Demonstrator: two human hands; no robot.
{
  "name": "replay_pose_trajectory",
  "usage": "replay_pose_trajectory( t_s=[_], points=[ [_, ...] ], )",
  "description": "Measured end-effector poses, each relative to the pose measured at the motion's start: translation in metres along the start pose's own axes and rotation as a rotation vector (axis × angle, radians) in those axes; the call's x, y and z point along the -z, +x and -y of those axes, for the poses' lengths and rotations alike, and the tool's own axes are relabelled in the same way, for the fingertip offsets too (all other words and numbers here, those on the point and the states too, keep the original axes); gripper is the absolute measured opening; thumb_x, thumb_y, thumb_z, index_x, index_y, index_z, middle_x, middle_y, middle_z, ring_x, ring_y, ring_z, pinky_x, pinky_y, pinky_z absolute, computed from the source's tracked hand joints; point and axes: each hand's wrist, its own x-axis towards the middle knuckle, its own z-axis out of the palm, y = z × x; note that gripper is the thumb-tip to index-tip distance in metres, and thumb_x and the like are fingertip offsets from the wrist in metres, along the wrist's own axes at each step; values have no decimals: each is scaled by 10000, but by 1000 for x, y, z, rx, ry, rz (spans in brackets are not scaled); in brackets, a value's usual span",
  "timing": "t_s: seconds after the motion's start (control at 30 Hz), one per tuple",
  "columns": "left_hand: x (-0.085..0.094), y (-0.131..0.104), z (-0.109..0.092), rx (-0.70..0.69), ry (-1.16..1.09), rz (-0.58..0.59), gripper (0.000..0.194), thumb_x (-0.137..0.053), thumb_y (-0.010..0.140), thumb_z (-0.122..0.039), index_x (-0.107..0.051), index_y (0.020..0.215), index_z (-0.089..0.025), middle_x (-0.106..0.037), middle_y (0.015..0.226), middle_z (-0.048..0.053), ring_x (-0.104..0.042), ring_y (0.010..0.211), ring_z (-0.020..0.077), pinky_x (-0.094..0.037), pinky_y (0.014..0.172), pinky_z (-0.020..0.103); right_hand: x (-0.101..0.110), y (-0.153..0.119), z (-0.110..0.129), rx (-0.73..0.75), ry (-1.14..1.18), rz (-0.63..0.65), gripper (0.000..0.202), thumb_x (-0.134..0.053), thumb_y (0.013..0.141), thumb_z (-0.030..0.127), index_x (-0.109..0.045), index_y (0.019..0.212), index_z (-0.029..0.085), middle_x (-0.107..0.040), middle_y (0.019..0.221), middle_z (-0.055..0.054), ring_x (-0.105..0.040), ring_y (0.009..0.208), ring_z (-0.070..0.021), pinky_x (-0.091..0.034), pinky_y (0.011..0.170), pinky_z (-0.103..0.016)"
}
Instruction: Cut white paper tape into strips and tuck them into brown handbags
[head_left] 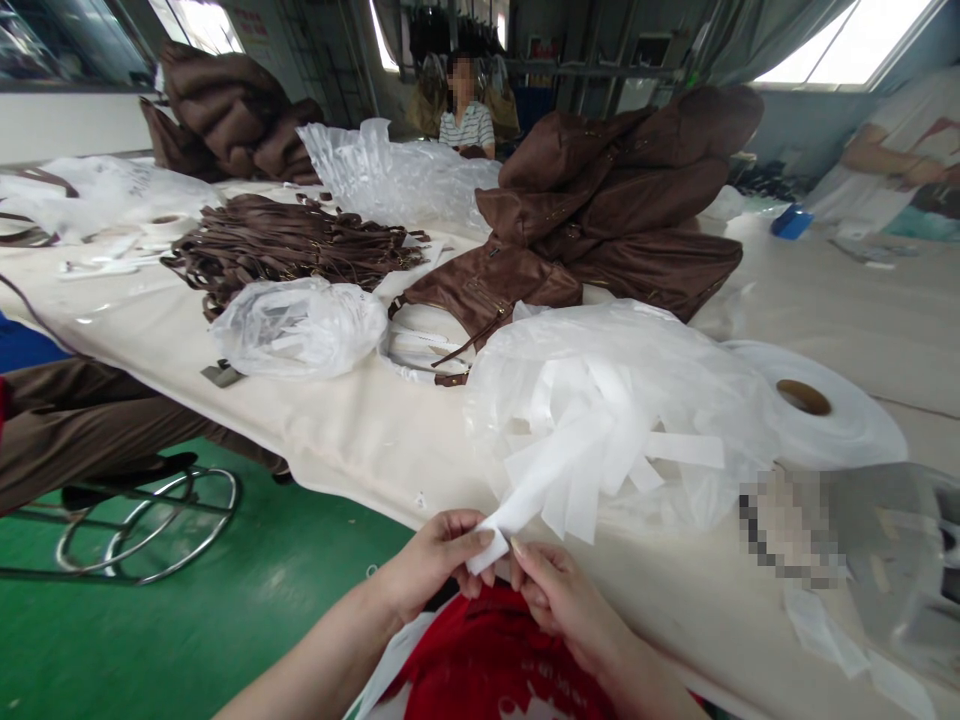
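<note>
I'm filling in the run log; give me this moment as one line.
Left hand: pinching white strip | right hand: at strip's near end | nearby: plastic bag, white roll, brown handbag

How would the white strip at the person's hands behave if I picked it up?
The white strip is probably flexible, as its near end appears bent at the left hand. It's likely light, since it looks thin. Being flat rather than round, it probably wouldn't roll if pushed.

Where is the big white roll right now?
In the head view, the white roll lies on the table toward the right, beside the clear plastic bag and beyond the right hand.
</note>
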Motion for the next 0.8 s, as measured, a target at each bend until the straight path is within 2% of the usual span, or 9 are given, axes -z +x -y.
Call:
replay_pose_trajectory(
  t_s=[0.2, 0.47, 0.63, 0.8],
  points=[
    [-3, -2, -2, -6, 91, -4, 433, -683, 791, -525, -668, 838, -95, -660, 653, 56, -553, 479, 82, -442, 475, 169, -2, 2, 1, 3, 41, 20, 552, -617, 724, 722, -485, 629, 194, -280, 402, 128, -115, 327, -19, -60, 342, -226],
    [-7, -1, 0, -131, 221, 3, 443, -612, 843, -541, -660, 850, -100, -653, 714, 59, -560, 577, 106, -457, 517, 189, -6, 3, 5, 51, 4, 6, 571, -601, 713, 746, -481, 620, 196, -265, 402, 129, -126, 323, -20, -82, 341, -221],
    [-13, -3, 0, -237, 411, 0, 389, -515, 923, -457, -655, 819, -109, -625, 713, 37, -500, 587, 96, -423, 569, 199, -6, 2, 5, 6, 2, -35, 612, -623, 634, 794, -481, 613, 199, -253, 391, 134, -127, 322, -20, -70, 345, -224],
    [-17, -7, -2, -262, 511, 23, 338, -485, 936, -381, -621, 774, -116, -533, 632, -6, -441, 558, 91, -367, 551, 200, -5, 4, 7, 10, -8, -5, 592, -636, 666, 761, -462, 595, 199, -236, 389, 134, -106, 342, -22, -60, 364, -231]
  ],
)
